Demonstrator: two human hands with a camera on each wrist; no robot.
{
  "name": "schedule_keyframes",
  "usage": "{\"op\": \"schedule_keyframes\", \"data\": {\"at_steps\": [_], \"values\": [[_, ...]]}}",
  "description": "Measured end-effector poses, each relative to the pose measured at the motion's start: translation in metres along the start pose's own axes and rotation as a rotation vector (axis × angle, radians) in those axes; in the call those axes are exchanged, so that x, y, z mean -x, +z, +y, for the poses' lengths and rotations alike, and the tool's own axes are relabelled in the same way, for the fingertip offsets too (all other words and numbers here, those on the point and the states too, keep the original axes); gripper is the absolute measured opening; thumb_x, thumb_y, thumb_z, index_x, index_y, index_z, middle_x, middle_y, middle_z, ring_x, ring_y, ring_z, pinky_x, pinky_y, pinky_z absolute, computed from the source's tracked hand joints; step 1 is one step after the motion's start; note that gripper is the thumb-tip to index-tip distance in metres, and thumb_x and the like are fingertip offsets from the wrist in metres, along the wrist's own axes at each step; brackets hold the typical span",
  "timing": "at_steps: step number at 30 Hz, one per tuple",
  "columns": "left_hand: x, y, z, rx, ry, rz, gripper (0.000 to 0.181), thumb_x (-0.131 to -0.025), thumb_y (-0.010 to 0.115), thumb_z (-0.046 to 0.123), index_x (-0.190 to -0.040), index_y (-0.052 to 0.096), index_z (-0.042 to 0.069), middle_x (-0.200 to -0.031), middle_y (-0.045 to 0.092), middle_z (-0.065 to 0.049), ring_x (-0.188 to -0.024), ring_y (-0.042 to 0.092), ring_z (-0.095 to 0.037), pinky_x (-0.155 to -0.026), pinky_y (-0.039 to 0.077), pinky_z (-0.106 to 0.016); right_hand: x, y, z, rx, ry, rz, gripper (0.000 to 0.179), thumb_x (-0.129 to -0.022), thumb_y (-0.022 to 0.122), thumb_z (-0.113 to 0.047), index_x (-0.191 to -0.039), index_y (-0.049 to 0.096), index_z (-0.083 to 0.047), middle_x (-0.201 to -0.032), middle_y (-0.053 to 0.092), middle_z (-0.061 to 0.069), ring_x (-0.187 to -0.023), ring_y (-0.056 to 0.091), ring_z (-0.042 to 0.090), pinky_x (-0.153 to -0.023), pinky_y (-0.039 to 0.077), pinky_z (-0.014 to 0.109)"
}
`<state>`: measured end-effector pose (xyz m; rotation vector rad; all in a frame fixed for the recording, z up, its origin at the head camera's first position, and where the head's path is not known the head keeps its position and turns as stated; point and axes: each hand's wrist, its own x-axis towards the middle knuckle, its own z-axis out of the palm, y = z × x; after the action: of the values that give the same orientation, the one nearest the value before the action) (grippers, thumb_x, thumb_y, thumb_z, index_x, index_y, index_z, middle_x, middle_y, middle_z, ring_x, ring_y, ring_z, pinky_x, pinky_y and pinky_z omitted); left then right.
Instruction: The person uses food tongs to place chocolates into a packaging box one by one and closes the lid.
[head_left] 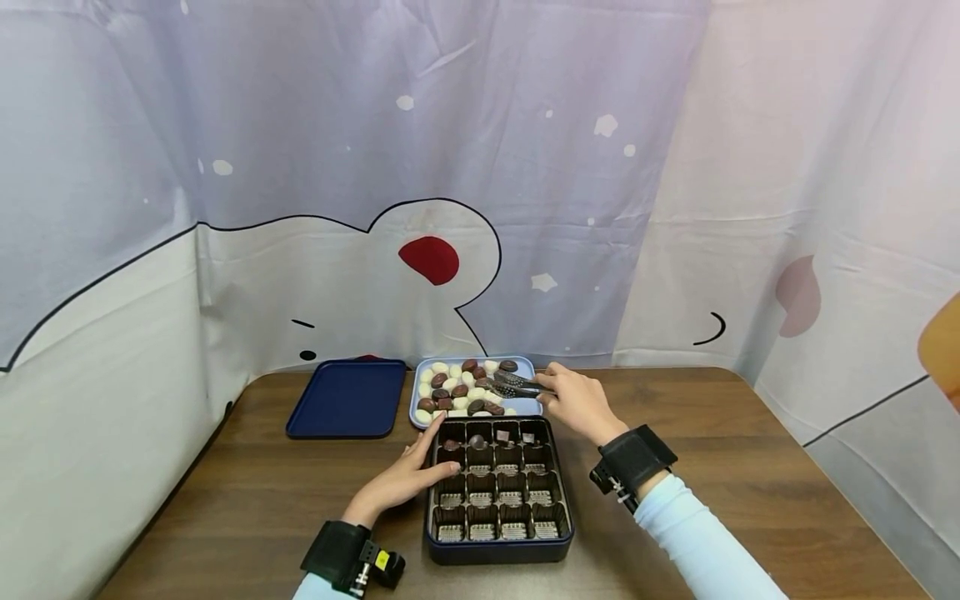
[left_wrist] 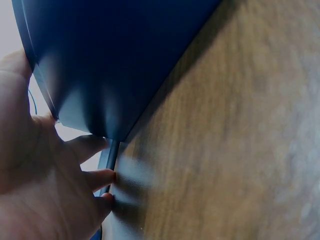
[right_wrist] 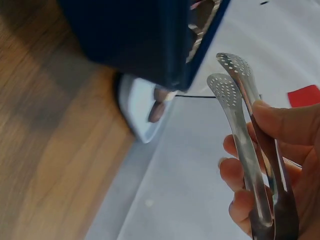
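Observation:
My right hand (head_left: 581, 404) grips a pair of metal tongs (right_wrist: 244, 150) with perforated oval tips, its thumb on one arm and fingers round the other. In the head view those tips hang over a light blue tray (head_left: 529, 407) of white and brown chocolates (head_left: 459, 390). In the right wrist view the tips stand slightly apart with nothing between them. My left hand (head_left: 408, 477), fingers spread, rests against the left side of a dark blue divided box (head_left: 498, 553). Several dark chocolates (head_left: 477, 442) sit in the box's far row; the nearer compartments show patterned bottoms.
A flat dark blue lid (head_left: 347, 400) lies left of the tray on the wooden table (head_left: 262, 500). Right behind the table's far edge hangs a printed curtain (head_left: 555, 208). The box stands directly in front of the tray.

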<state>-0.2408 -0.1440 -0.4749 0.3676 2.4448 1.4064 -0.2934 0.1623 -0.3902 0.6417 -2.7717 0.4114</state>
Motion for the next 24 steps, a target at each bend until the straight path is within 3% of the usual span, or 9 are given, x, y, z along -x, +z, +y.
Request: {"op": "schedule_keyframes", "data": {"at_steps": [10, 20, 24], "values": [[-0.001, 0.0, -0.002, -0.007, 0.001, -0.004, 0.093, -0.1, 0.064, 0.049, -0.169, 0.004, 0.03, -0.176, 0.002, -0.012, -0.156, -0.005, -0.056, -0.114, 0.007, -0.085, -0.005, 0.023, 0.012, 0.087, 0.002, -0.024, 0.03, -0.094, 0.071, -0.01, -0.122, 0.077, -0.004, -0.095, 0.062, 0.005, -0.072, 0.063, 0.02, -0.055, 0.035, 0.027], [0.0, 0.001, 0.0, -0.009, 0.008, 0.002, 0.093, -0.099, 0.065, 0.048, -0.169, 0.006, 0.029, -0.176, 0.004, -0.013, -0.155, -0.004, -0.058, -0.114, 0.007, -0.085, -0.009, 0.035, 0.012, 0.059, 0.006, -0.06, 0.031, -0.095, 0.07, -0.009, -0.125, 0.076, -0.007, -0.098, 0.061, 0.004, -0.073, 0.062, 0.019, -0.057, 0.027, 0.026], [0.0, 0.0, 0.0, 0.0, -0.001, -0.006, 0.094, -0.1, 0.064, 0.049, -0.169, 0.004, 0.03, -0.176, 0.002, -0.013, -0.156, -0.006, -0.057, -0.114, 0.007, -0.085, -0.011, 0.04, 0.013, 0.049, 0.033, -0.081, 0.031, -0.096, 0.07, -0.01, -0.127, 0.075, -0.006, -0.098, 0.061, 0.005, -0.074, 0.062, 0.02, -0.058, 0.029, 0.027]]}}
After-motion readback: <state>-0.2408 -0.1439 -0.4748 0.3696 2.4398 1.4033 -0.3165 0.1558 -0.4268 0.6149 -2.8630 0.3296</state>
